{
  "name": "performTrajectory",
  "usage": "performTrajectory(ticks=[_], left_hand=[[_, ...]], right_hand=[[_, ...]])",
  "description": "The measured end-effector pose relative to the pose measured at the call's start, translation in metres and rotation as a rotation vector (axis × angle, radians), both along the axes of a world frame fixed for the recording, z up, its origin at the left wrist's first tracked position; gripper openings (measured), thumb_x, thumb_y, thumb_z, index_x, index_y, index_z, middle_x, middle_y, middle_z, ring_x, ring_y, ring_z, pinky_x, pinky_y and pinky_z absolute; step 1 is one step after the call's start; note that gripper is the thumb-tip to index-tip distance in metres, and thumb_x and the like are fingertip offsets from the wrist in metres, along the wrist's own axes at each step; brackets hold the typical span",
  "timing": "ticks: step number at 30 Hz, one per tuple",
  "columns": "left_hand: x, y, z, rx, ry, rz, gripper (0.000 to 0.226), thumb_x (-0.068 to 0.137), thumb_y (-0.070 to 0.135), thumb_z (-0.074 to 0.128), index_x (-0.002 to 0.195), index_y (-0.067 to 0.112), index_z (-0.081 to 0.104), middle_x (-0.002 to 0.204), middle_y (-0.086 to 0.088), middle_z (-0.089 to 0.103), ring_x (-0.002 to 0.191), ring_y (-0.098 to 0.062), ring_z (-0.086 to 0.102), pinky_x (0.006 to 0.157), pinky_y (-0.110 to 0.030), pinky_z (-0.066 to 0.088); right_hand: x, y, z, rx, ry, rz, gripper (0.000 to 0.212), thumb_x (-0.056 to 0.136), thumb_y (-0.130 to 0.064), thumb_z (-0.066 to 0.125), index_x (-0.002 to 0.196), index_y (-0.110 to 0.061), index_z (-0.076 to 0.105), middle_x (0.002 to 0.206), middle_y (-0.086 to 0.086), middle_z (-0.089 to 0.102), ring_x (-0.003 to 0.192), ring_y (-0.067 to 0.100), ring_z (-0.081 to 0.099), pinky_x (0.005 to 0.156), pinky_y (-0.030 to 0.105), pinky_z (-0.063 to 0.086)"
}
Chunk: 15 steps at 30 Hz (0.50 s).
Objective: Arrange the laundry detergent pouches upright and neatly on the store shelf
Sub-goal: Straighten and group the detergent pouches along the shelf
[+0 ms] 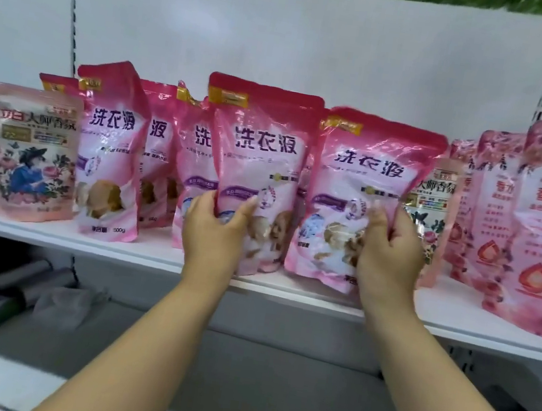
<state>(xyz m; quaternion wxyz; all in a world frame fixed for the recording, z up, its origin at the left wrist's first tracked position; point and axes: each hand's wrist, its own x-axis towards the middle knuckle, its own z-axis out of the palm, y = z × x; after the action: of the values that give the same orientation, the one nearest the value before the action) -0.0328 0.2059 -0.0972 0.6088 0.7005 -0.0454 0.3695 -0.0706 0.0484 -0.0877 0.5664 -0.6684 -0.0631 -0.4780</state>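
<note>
Left hand [215,228] gripping centre pink pouch [258,154] upright on white shelf [47,233], right hand [388,247] gripping neighbouring pouch [363,191] just right of it

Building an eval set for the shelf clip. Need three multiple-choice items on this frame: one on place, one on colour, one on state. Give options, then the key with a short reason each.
1. Where does the floral pouch with the figure in blue stand?
A. Left end of the row
B. Between the two hands
C. On the lower shelf

2. What colour is the top band of the pouch in the left hand?
A. Green
B. Deep pink
C. Black

3. What is the right hand doing?
A. Hanging free below the shelf
B. Lying flat on the shelf board
C. Gripping a pouch by its lower edge

Key: 1 A, it is the leftmost pouch on the shelf. 2 B, the band above the gold tag is deep pink. 3 C, the fingers curl round the lower right of a pink pouch, as the left hand does on its own.
</note>
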Motion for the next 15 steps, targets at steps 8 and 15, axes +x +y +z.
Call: performTrajectory(ticks=[8, 15], left_hand=[[-0.013, 0.046, -0.003, 0.074, 0.002, 0.146, 0.067, 0.077, 0.054, 0.058, 0.122, 0.006, 0.042, 0.125, -0.016, 0.046, 0.112, -0.030, 0.049, 0.095, -0.043, 0.043], [0.000, 0.038, 0.009, 0.318, 0.197, 0.007, 0.096, 0.076, 0.030, 0.072, 0.143, 0.012, 0.005, 0.132, -0.008, 0.038, 0.111, -0.021, 0.043, 0.081, -0.019, 0.031]], right_hand=[[0.001, 0.002, 0.001, -0.384, 0.453, 0.171, 0.110, 0.065, -0.053, 0.072, 0.147, -0.026, 0.004, 0.154, -0.006, 0.012, 0.140, 0.016, 0.017, 0.117, 0.037, 0.014], [0.033, 0.014, 0.012, -0.504, 0.607, 0.109, 0.094, 0.078, -0.060, 0.056, 0.148, -0.022, 0.008, 0.156, -0.003, -0.003, 0.143, 0.022, -0.001, 0.115, 0.039, 0.005]])
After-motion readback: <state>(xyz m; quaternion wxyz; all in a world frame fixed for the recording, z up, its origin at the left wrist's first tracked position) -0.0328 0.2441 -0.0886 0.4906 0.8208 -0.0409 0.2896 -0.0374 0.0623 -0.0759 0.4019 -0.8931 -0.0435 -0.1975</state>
